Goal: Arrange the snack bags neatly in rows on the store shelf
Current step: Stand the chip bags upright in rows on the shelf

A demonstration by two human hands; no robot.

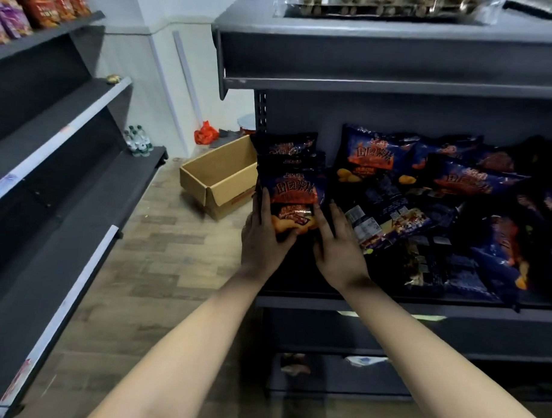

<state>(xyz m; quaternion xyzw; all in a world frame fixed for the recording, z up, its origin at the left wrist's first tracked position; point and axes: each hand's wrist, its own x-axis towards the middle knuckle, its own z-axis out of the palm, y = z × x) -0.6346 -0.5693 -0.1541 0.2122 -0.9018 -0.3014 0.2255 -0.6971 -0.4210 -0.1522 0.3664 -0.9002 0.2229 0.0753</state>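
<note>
Our two bare forearms reach in from the bottom edge, nearest to us. Our left hand (262, 239) and right hand (337, 248) meet at the left end of the dark shelf (327, 303). Between them stands the front snack bag (292, 203), upright, its long axis running up and down, its printed face turned toward us with the lettering the right way up. Our left hand clasps its left edge, fingers laid up along the side and thumb across the lower front. Our right hand presses flat against its right edge, fingers together and pointing up; we cannot tell whether the right thumb touches the bag. Behind this bag at least two more upright bags (286, 146) stand in a row, mostly hidden but for their tops.

To the right a loose pile of dark blue bags (425, 189) lies flat and skewed, overlapping; the far ones fade into shadow and the right edge cuts them off. On the floor beside the shelf sits an open cardboard box (219, 178).
</note>
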